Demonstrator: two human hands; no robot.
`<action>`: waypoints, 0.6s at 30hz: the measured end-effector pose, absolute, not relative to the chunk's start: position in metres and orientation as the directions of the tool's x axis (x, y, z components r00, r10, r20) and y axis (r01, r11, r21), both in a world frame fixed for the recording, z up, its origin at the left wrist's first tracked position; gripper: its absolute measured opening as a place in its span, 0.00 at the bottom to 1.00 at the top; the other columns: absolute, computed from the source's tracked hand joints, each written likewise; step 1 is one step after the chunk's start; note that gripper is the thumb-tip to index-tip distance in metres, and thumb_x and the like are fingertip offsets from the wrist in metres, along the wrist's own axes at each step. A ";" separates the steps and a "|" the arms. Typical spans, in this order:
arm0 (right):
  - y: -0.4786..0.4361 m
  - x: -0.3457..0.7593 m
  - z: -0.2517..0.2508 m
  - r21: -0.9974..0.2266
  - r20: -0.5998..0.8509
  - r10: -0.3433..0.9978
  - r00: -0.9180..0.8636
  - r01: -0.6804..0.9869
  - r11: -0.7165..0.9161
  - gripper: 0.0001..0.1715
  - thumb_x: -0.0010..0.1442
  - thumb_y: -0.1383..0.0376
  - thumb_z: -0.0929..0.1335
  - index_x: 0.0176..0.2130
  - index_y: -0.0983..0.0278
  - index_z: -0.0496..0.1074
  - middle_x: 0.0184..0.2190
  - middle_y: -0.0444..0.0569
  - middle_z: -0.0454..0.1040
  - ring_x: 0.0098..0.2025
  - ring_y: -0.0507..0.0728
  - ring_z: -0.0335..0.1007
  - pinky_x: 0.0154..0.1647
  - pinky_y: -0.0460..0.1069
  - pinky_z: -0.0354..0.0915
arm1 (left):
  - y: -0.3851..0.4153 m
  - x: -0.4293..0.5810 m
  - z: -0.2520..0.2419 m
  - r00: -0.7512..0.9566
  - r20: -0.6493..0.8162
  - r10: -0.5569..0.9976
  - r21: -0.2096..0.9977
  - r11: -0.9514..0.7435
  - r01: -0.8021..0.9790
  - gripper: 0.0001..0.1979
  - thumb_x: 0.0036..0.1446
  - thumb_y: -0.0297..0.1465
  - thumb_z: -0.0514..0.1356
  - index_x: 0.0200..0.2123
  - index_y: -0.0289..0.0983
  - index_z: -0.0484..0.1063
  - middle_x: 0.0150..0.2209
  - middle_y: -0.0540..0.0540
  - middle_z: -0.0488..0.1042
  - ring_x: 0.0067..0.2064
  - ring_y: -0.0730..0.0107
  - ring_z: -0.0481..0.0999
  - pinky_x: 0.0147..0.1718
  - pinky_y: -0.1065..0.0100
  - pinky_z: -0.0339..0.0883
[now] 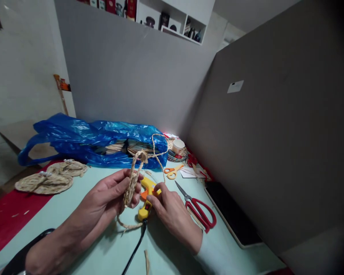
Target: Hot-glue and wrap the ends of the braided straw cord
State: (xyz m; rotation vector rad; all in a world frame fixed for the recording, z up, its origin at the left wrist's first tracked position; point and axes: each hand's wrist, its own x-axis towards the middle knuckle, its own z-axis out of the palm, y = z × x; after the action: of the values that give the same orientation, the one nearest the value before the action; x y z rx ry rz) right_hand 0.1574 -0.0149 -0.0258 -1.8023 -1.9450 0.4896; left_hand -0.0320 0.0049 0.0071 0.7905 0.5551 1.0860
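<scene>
My left hand (111, 193) pinches a narrow loop of braided straw (130, 189) upright between thumb and fingers. From the loop, a thin straw cord (157, 156) arcs to the right and runs down toward my right hand (173, 214); another end curls below the left hand. Curled fingers of my right hand meet the body of a yellow glue gun (145, 211) with an orange trigger; its far side is partly hidden by the hand. A black cable leaves the handle's base. Red-handled scissors (202, 214) lie just right of my right hand.
A blue plastic bag (74, 139) with flat straw pieces spans the table's back. Two woven straw shapes (46, 181) lie at left. Behind the hands are orange scissors (173, 171) and a tape roll (178, 146) on a basket. A dark tablet (232, 214) lies beside the right partition (275, 122).
</scene>
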 end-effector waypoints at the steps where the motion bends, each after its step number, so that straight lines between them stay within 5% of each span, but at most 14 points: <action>1: -0.011 0.153 -0.024 -0.496 0.064 0.997 -0.039 0.866 0.066 0.16 0.71 0.55 0.63 0.48 0.65 0.68 0.33 0.54 0.79 0.36 0.64 0.76 0.32 0.50 0.57 | 0.004 -0.032 0.007 0.391 -0.019 0.920 0.795 0.251 -0.552 0.15 0.47 0.31 0.77 0.38 0.34 0.84 0.31 0.43 0.80 0.28 0.71 0.77 0.30 0.73 0.77; 8: -0.003 0.128 -0.014 -0.338 -0.005 1.000 -0.028 0.941 0.024 0.22 0.66 0.56 0.67 0.53 0.68 0.67 0.41 0.63 0.81 0.43 0.72 0.79 0.36 0.54 0.60 | 0.001 -0.033 0.004 0.392 -0.012 0.920 0.813 0.237 -0.532 0.15 0.45 0.32 0.78 0.37 0.37 0.84 0.34 0.46 0.82 0.31 0.71 0.79 0.32 0.74 0.77; 18: -0.010 0.122 -0.015 -0.427 -0.057 0.989 0.137 0.892 -0.148 0.19 0.65 0.64 0.69 0.53 0.69 0.68 0.39 0.54 0.79 0.41 0.63 0.78 0.42 0.57 0.68 | 0.006 -0.035 0.004 0.303 -0.020 0.953 0.797 0.198 -0.571 0.04 0.60 0.23 0.66 0.38 0.31 0.82 0.33 0.44 0.78 0.32 0.72 0.77 0.34 0.74 0.77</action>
State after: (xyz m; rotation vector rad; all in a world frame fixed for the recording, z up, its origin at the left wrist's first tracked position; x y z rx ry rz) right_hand 0.1215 -0.0095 -0.0154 -2.1283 -1.8297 0.4751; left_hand -0.0348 0.0059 0.0040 0.7808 0.5948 1.1579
